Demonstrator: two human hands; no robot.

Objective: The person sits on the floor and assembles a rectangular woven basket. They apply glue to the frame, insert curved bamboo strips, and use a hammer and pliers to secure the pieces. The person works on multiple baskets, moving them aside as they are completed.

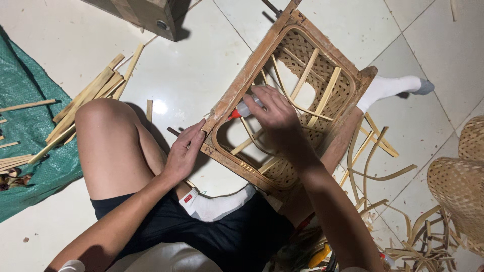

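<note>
A rectangular wooden frame (pixel 250 70) with a woven bamboo panel (pixel 307 65) inside rests tilted over my legs. My left hand (pixel 185 151) presses on the frame's near corner, fingers spread flat against the wood. My right hand (pixel 275 117) grips a small clear squeeze bottle with a red nozzle (pixel 241 110). The nozzle tip points at the inner edge of that same corner. Loose bamboo slats (pixel 322 98) cross the frame's opening.
A pile of split bamboo sticks (pixel 93 98) lies on the white tile floor at left, beside a green tarp (pixel 27 116). Curled bamboo strips (pixel 383 156) and woven baskets (pixel 461 186) sit at right. A dark wooden block (pixel 146 15) stands at the top.
</note>
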